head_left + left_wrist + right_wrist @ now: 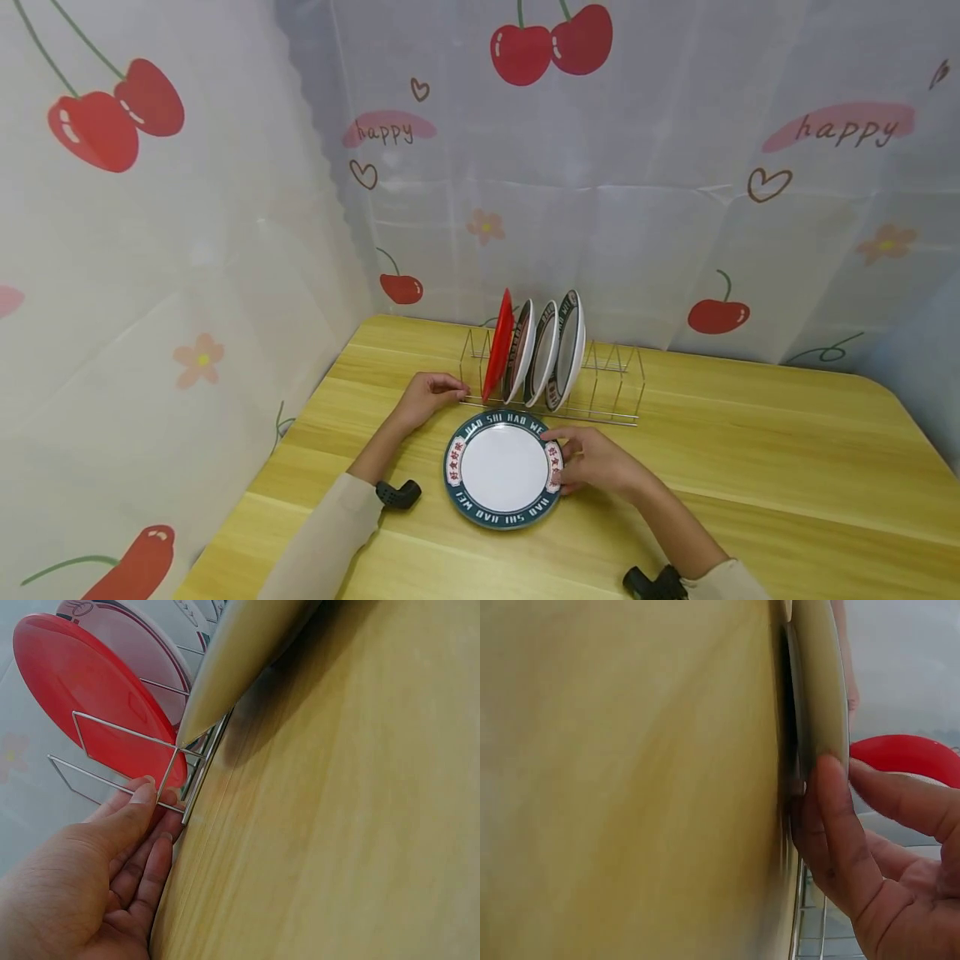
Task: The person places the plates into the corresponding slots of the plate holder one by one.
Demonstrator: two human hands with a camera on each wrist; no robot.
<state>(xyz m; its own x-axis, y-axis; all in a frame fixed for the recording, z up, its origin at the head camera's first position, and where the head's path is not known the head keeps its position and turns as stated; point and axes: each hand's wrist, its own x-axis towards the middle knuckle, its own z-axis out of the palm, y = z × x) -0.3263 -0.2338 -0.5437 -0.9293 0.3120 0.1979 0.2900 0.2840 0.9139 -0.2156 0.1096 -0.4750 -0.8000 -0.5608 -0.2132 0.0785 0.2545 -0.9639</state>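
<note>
A round plate (504,468) with a white middle and a dark green lettered rim is in front of a wire dish rack (600,420). My right hand (596,461) pinches its right rim between thumb and fingers; the right wrist view shows the plate's edge (826,690) from the side. At the rack's left end, my left hand (427,400) grips the end wire with thumb and fingertips, seen closely in the left wrist view. Standing on edge in the rack are a red plate (498,350) and three white plates with patterned rims, the rightmost plate (573,350) among them.
The rack stands near the back of a wood-grain table (750,450). Its right-hand slots hold no plates. Behind and to the left hangs a pale curtain (637,225) printed with cherries and hearts.
</note>
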